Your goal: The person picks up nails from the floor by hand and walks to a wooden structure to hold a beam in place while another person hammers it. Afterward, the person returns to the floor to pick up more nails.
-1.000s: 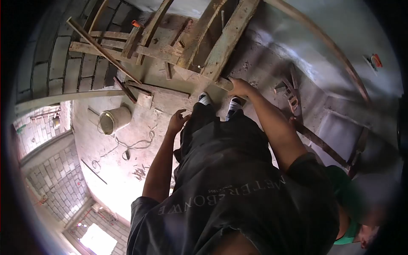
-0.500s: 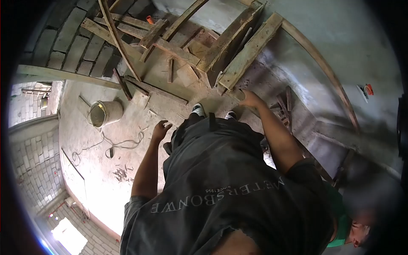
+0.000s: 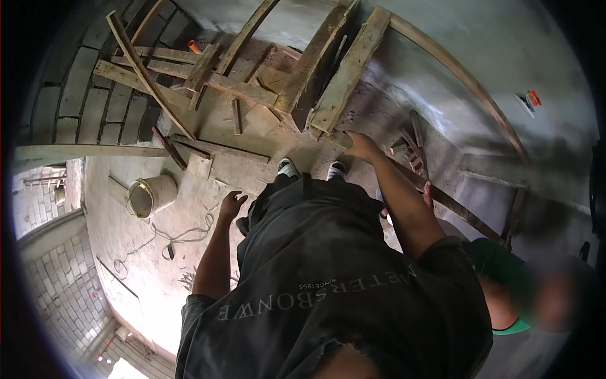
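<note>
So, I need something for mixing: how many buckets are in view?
1: a pale, dirty round bucket lying tilted on the concrete floor, beyond the open left hand. Others may be hidden.

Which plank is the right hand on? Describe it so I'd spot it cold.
Start at the heap of timber ahead of the shoes. Two long planks slant up to the right from it; take the outer, right-hand plank. It alone has the right hand at its near end.

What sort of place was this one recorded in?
Most likely a building site indoors: bare brick walls, rough wooden planks stacked on a dusty concrete floor, and a bucket beside a loose cable.
</note>
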`<state>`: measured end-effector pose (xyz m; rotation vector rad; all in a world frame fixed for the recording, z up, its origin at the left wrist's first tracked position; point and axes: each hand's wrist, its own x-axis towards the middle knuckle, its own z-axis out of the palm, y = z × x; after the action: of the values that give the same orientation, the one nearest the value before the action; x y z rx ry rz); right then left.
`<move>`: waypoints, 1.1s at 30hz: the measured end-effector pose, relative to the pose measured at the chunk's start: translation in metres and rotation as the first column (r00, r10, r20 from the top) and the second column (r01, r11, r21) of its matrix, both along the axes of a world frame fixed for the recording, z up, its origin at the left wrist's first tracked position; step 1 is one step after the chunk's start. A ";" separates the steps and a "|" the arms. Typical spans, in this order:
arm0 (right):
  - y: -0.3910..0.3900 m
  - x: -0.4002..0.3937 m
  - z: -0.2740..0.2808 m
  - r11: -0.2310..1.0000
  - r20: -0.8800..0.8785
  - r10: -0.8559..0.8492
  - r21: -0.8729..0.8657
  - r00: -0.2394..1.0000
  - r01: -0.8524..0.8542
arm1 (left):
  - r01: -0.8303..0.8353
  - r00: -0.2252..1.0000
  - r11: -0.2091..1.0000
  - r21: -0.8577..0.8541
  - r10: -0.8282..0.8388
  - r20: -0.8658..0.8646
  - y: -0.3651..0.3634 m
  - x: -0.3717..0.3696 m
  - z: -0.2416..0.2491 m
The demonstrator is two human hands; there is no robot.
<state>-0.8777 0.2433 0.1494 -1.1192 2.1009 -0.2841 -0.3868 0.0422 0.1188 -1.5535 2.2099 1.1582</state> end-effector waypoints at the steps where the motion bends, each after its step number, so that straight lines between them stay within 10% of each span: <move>1: 0.000 0.000 -0.002 1.000 0.001 -0.008 0.000 1.000 0.008 | 0.019 1.000 1.000 -0.002 -0.019 -0.016 -0.004 -0.006 0.002; 16: 0.002 0.021 0.018 0.999 -0.067 -0.033 -0.020 0.997 0.031 | 0.154 0.985 0.977 0.146 -0.141 -0.097 -0.036 -0.020 -0.010; 33: -0.001 0.044 0.027 0.998 -0.246 -0.059 -0.012 0.967 0.058 | -0.046 0.974 0.865 0.500 0.149 -0.169 -0.078 0.032 -0.019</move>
<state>-0.8339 0.2421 0.1760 -1.1457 2.3552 -0.1844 -0.3552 -0.0354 0.1000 -1.3827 1.7439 1.8119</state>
